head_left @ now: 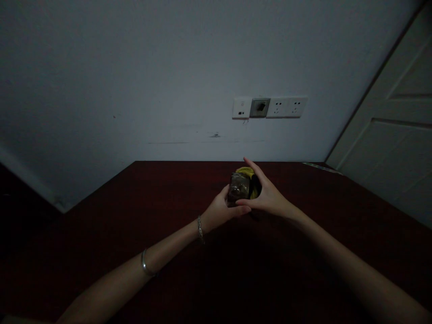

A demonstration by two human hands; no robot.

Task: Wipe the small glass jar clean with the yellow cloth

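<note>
Both my hands meet over the far middle of a dark red-brown table [135, 252]. My left hand [218, 211] grips a small clear glass jar [238, 189] from below and the near side, fingers closed round it. My right hand [268, 195] cups the jar's right side, thumb under it and fingers curved over the top. A yellow cloth [245, 171] shows behind the jar, tucked against my right hand's fingers. Two thin bracelets sit on my left forearm. The room is dim, and what the jar holds cannot be made out.
A white wall rises right behind the table, with a row of sockets and a switch [269, 107] above the hands. A white panelled door [394, 130] stands at the right. A thin pale strip [320, 167] lies at the table's far right edge.
</note>
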